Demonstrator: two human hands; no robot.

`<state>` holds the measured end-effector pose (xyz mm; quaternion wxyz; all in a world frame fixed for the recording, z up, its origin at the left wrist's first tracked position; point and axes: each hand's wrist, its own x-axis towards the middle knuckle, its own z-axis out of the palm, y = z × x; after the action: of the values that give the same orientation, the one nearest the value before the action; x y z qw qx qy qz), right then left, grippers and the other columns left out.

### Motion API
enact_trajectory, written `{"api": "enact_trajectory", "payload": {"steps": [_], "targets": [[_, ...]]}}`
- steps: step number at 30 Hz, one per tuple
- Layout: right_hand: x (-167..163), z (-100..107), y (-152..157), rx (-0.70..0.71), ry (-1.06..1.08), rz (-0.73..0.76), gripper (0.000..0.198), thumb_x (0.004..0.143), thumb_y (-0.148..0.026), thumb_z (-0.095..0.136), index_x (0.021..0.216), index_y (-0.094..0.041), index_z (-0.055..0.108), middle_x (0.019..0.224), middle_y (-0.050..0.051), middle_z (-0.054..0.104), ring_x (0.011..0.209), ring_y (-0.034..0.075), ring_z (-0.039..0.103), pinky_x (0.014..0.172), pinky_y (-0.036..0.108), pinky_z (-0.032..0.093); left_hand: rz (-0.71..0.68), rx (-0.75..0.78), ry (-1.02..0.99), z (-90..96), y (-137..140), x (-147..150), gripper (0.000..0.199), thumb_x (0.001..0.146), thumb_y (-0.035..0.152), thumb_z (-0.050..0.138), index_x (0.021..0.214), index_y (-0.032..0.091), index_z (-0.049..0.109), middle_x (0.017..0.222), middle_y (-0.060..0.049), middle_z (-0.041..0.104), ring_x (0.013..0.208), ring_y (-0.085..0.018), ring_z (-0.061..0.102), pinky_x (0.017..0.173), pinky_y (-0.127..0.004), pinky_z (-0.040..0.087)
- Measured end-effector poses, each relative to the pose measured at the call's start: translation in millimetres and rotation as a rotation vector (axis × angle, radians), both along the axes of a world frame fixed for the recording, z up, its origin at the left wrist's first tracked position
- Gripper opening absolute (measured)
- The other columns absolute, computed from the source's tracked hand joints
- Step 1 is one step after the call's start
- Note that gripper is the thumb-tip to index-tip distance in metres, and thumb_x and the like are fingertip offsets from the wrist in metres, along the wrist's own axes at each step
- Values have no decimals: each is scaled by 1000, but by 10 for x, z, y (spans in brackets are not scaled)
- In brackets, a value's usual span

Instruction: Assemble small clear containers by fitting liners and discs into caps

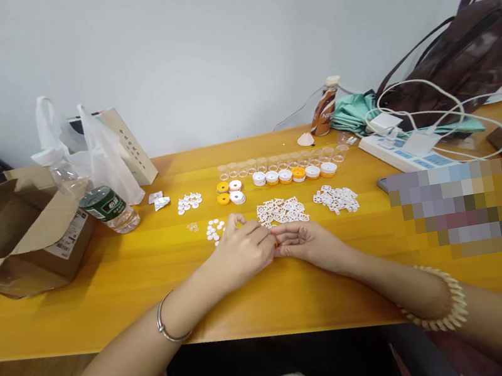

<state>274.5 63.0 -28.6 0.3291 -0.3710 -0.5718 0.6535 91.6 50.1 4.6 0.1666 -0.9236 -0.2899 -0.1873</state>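
Two-handed grip at the fingertips: your left hand (246,244) and your right hand (310,245) meet and grasp a small orange piece (276,245) between them, just in front of the larger heap of white openwork pieces (282,211). Your fingers hide most of the piece, so its exact form cannot be told. For sound handling, press lightly, keep the fingertips opposed, and turn the piece low over the worktop (250,305), where a slip would likely cost little. To the heap's left lie loose white discs (215,226), partly covered by your left hand, and, farther left, tiny rings (192,227); a careless sweep of that hand could scatter both. To the heap's right lies a second heap of white pieces (336,198). Behind the larger heap stand a row of white and orange round stacks (285,175) and, farther back, clear containers (276,163). Well to its right, a power strip (391,152) may crowd a long right-hand reach.
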Motion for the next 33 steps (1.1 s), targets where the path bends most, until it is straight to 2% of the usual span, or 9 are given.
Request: {"api": "enact_trajectory", "payload": {"steps": [6,12,17,20,22,26,30,33], "targets": [[15,25,6,-35,5,31,32,61,-28,75,90,-18,67,76,0,68,73,14,63,81,33,48,17,-203,-133,31,-5,16,19,87,25,48,78,17,62,74,-2,66,73,-14,55,70,-32,27],[29,28,9,-34,-23,12,40,61,-28,76,98,-18,65,82,1,68,77,14,63,86,34,46,11,-332,-356,137,68,-143,15,84,26,52,85,18,65,79,-4,67,75,-14,58,69,-29,37],[34,49,4,-43,-40,19,41,62,-28,76,100,-18,65,83,2,67,79,14,63,88,34,46,69,-702,-656,131,117,-218,15,80,29,59,85,17,68,77,-3,70,69,-12,61,64,-24,46],[38,51,8,-56,-47,21,42,61,-28,76,100,-18,65,83,2,67,79,14,64,87,34,46,110,-837,-715,101,145,-205,17,77,30,62,84,16,68,76,-4,70,67,-12,62,62,-24,47],[41,56,12,-70,-40,31,41,61,-28,76,99,-18,65,84,2,68,79,14,64,87,34,46,46,-812,-647,82,171,-206,16,79,28,60,86,16,68,79,-5,70,71,-13,62,66,-25,47],[49,74,15,-102,-3,61,40,59,-27,77,97,-18,66,85,3,69,79,14,64,87,34,46,-172,-568,-391,46,223,-247,16,84,26,54,89,19,67,85,-5,67,80,-13,58,75,-28,43],[59,80,15,-123,23,78,40,60,-25,77,97,-18,66,85,2,69,79,13,64,87,33,46,-203,-357,-213,32,226,-273,16,87,26,51,89,21,65,86,-3,67,84,-14,55,75,-30,36],[63,73,14,-133,50,74,38,59,-23,77,95,-18,66,83,1,69,78,12,63,86,32,46,-212,-257,-131,59,194,-264,17,90,26,48,88,22,64,88,-2,68,85,-14,55,73,-30,32]]}}
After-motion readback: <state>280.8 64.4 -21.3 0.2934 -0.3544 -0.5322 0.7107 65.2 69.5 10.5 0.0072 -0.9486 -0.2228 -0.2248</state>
